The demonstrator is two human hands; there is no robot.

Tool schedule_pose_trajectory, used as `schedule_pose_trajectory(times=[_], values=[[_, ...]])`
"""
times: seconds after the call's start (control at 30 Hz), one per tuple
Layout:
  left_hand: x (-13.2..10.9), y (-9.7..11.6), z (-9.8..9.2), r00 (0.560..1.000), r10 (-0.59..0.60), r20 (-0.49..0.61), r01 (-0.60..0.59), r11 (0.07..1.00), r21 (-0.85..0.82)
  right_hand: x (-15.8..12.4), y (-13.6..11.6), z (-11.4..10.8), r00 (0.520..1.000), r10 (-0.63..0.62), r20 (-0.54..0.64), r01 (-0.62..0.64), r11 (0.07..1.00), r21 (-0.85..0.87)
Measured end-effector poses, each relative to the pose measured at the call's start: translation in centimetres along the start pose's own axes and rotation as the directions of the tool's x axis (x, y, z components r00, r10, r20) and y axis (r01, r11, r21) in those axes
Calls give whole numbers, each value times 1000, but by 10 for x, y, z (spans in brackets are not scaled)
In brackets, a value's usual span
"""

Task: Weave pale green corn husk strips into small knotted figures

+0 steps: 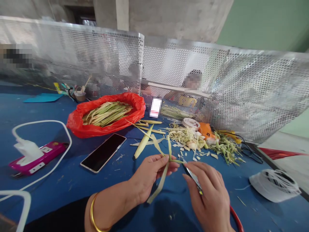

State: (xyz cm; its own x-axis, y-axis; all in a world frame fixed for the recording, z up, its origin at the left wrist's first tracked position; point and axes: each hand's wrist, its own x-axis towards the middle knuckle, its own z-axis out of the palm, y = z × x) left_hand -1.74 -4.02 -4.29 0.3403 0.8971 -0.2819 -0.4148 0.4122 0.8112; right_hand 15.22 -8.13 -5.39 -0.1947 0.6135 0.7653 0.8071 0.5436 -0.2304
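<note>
My left hand (pixel 154 170), a gold bangle on its wrist, pinches several crossed strips of pale green husk (pixel 159 183) where they meet. The strip ends fan out upward, down and to the right. In my right hand (pixel 209 190) is a pair of scissors (pixel 193 176); the metal blades point at the strip end beside my left fingertips. Part of a red handle shows below the hand, and the rest is hidden by the palm. Just beyond my left hand lies a whole pale husk leaf (pixel 144 141) on the blue table (pixel 135 206).
A red plastic bag (pixel 106 129) holds many husks. Nearby are a dark phone (pixel 103 153), a magenta power strip (pixel 38 158) with a white cable, husk scraps (pixel 187 135), a tape roll (pixel 191 123) and a white cap (pixel 272 185). A perforated metal screen (pixel 169 61) stands behind; a person sits beyond.
</note>
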Motion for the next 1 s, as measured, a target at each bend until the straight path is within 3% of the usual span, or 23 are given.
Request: schedule_pose_trajectory(times=[0.07,0.1,0.2,0.27,0.3,0.4,0.53,0.63,0.77,0.87,1.0], values=[[-2,1,1,999,41,36,-40,999,-25,-2,-6,1,993,29,113,-43,991,127],[-3,0,1,998,49,40,-48,998,-32,-4,-8,3,974,94,206,-134,973,187],[-5,-4,3,999,38,26,-37,998,-42,-7,-16,17,820,341,459,-502,814,293],[-6,-8,4,999,36,16,-35,999,-33,-9,-20,26,721,426,547,-653,682,329],[-6,-9,5,999,35,15,-34,999,-25,-10,-21,29,693,441,570,-689,637,345],[-5,-12,6,999,14,36,-14,1000,-15,-13,-22,34,679,448,582,-718,573,396],[-5,-8,6,1000,29,-2,-29,999,-42,-18,-22,32,659,418,626,-729,560,393],[-5,-8,5,999,19,-36,-20,999,-40,-21,-20,29,718,348,603,-623,707,334],[-3,-12,2,997,31,-74,-31,1000,-2,-18,-19,23,863,124,490,-256,943,211],[-1,-9,0,996,26,-81,-24,999,27,-10,-16,13,917,21,397,-87,985,149],[-1,-1,0,1000,-16,-21,18,996,87,1,-2,1,985,106,133,-104,994,-23]])
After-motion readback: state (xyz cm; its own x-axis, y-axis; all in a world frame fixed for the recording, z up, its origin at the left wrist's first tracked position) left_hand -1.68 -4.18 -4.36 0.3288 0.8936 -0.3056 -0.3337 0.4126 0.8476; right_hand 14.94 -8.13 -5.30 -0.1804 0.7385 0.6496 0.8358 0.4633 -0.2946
